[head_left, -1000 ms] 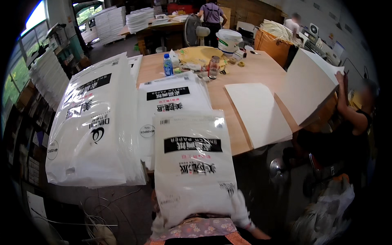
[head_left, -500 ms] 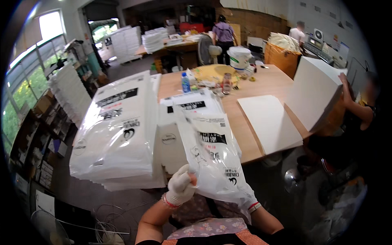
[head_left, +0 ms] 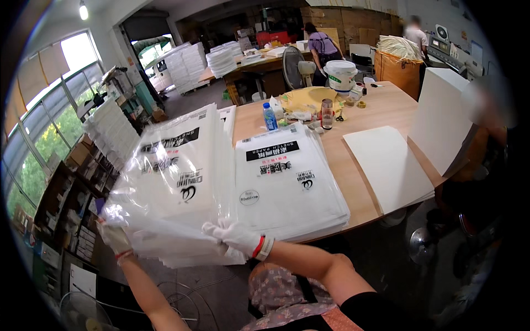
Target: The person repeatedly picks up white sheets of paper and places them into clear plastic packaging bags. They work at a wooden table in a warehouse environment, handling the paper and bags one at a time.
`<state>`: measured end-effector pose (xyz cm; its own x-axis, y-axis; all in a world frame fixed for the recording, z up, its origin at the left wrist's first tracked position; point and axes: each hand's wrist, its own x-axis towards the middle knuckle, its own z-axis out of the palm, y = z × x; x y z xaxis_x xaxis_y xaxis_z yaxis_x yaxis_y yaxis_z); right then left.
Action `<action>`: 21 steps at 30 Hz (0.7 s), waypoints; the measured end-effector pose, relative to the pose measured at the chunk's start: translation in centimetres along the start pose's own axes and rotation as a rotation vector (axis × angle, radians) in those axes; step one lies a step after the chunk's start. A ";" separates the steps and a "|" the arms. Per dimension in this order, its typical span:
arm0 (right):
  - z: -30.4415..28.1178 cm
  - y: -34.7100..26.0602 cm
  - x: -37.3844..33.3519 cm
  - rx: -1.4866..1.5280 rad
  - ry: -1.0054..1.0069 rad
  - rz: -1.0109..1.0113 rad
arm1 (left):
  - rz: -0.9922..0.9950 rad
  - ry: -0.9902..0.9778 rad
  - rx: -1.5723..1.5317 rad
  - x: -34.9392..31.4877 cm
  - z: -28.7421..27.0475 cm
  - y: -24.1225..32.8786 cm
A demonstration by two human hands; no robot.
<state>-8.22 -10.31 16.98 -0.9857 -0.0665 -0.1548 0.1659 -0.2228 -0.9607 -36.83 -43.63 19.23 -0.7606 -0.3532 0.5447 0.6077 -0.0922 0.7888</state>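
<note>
A clear plastic bag [head_left: 171, 225] with white paper in it lies on the left stack of printed bags [head_left: 185, 146], its near edge lifted and slightly blurred. My left hand [head_left: 115, 237], in a white knit glove, is closed on the near left corner of this bag. At the near right corner my right hand [head_left: 236, 236], gloved too, pinches the plastic, though the fingertips are partly hidden. To the right of the right hand lies a second stack of printed clear bags [head_left: 284, 190] on the wooden table.
White sheets [head_left: 381, 165] lie at the table's right, where a co-worker [head_left: 491, 127] is beside a tall white paper stack [head_left: 444, 118]. A blue bottle [head_left: 269, 117], a glass [head_left: 327, 115] and a white bucket [head_left: 340, 77] stand farther back. Shelves [head_left: 69, 207] line the left.
The bag went from in front of me to the left stack, both hands moving left with it. The second stack is now uncovered. The co-worker at the right leaned closer to the paper.
</note>
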 end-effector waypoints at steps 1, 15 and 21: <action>-0.3 0.6 -0.3 0.028 0.002 -0.118 | -0.226 -0.060 -0.131 -0.8 -1.5 -1.6; -37.7 20.4 -31.8 -1.588 1.074 0.471 | -1.094 -0.263 0.115 -43.0 -20.6 -20.7; -42.1 20.3 -34.5 -1.242 1.030 0.375 | -1.276 -0.708 0.286 -42.2 -7.4 -12.7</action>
<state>27.89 28.44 -6.92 -0.5872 0.8095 0.0035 0.7592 0.5522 -0.3445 -10.81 -34.47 -15.88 -0.7337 0.3460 -0.5848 -0.5391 0.2277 0.8109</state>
